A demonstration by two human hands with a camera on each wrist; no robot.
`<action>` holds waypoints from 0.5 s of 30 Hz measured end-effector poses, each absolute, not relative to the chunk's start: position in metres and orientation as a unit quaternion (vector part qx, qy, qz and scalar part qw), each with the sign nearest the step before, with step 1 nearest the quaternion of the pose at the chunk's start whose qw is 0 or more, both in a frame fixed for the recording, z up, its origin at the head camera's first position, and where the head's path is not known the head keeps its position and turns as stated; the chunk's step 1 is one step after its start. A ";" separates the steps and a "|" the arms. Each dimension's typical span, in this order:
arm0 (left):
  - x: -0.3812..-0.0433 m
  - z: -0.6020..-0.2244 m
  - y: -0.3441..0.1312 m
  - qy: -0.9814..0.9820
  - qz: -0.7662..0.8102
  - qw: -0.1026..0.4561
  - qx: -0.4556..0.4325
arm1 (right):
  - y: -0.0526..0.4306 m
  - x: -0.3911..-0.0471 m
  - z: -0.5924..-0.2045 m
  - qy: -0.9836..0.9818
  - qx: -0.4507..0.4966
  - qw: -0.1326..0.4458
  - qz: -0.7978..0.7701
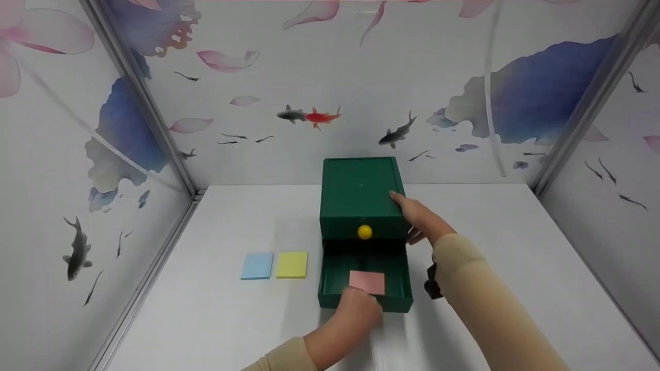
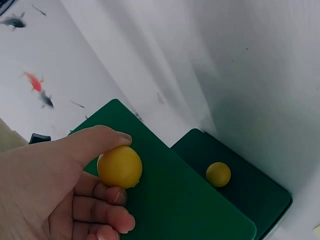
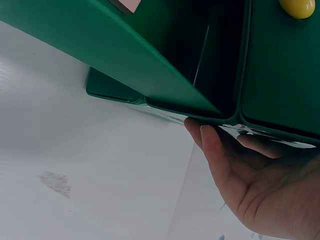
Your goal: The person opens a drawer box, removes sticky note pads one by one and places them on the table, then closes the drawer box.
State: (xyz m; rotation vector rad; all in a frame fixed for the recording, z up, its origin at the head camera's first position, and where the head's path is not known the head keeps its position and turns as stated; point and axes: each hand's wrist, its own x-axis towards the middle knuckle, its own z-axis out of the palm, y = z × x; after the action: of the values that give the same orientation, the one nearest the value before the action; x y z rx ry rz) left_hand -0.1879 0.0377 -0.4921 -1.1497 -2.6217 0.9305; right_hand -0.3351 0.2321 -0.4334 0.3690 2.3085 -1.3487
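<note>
Cabinet (image 1: 361,188) on counter (image 1: 216,319), wall (image 1: 428,77) behind it. Middle drawer (image 1: 334,275) juts out before cabinet; drawer pad (image 1: 367,281) inside it, toward end farthest from cabinet. Top knob (image 1: 364,232) on cabinet's front; bottom drawer (image 2: 250,190) lowest in cabinet. Left of cabinet, on counter: inner pad (image 1: 292,265), then outer pad (image 1: 257,266) farther out. Left hand (image 1: 357,315) before cabinet, at drawer knob (image 2: 120,167); right hand (image 1: 423,219) against cabinet's right side.

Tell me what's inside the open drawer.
A pink pad lies in the open drawer, near the front. The left hand hides part of that front; the back, dark beneath the upper drawer, can't be made out.
</note>
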 end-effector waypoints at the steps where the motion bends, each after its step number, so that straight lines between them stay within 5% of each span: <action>1: -0.187 -0.491 0.036 -0.868 0.305 0.068 -0.386 | 0.233 -0.335 -0.433 0.835 0.134 0.219 -0.487; 15: -0.182 -0.493 0.030 -0.865 0.287 0.086 -0.403 | 0.233 -0.336 -0.433 0.836 0.126 0.220 -0.487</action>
State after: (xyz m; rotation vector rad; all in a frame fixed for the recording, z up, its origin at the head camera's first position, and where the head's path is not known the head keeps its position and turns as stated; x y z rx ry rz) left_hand -0.1822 0.0297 -0.4931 -1.1996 -2.5769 0.8556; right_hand -0.3358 0.2329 -0.4327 0.3476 2.3117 -1.3453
